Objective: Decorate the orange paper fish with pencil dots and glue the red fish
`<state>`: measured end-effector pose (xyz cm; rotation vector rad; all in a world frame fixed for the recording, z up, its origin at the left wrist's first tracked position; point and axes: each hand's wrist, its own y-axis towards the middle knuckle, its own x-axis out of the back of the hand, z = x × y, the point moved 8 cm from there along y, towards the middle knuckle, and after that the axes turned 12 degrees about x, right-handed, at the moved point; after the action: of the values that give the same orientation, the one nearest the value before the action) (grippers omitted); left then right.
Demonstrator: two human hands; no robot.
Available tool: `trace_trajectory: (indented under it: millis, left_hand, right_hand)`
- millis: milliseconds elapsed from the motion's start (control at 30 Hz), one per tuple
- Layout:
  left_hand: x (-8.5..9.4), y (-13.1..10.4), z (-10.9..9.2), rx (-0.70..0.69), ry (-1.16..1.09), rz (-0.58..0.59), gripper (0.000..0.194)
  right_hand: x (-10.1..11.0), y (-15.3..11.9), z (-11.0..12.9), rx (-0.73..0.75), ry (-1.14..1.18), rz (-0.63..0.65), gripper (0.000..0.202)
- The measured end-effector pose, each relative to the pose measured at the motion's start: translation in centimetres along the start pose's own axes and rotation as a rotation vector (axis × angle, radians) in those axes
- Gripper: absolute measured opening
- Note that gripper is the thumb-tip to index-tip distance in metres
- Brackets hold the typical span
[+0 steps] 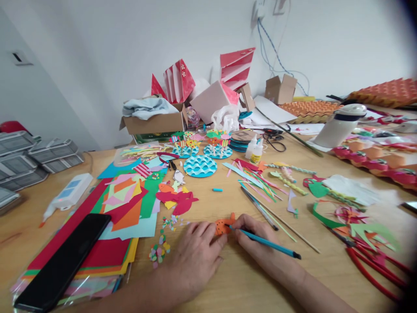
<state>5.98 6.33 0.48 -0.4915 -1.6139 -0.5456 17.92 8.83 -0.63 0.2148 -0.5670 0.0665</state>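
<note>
An orange paper cutout (pixel 221 226) with dark dots lies on the wooden table between my hands. The fingers of my left hand (pixel 197 250) rest on its left side, pressing it against the tabletop. Pinched in my right hand (pixel 257 243) is a blue marker (pixel 272 245), its dark tip touching the cutout near the right end. A small blue cap (pixel 217 190) lies farther up the table. Left of my left hand are small round paper dots (pixel 159 251). Red paper shapes (pixel 182 201) lie beyond them.
Stacked coloured paper (pixel 107 252) and a black phone (pixel 65 265) lie at left. Blue wavy discs (pixel 200 166), glue bottles (pixel 256 152) and a cardboard box (pixel 156 124) stand behind. Sticks (pixel 286 223), paper strips and red-handled scissors (pixel 368 269) lie at right.
</note>
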Motion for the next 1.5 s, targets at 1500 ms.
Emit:
trace_trajectory:
  millis: [1500]
  left_hand:
    - [-0.6, -0.1, 0.1, 0.009, 0.005, -0.004, 0.04]
  right_hand:
    - [0.3, -0.3, 0.0, 0.055, -0.036, 0.003, 0.012]
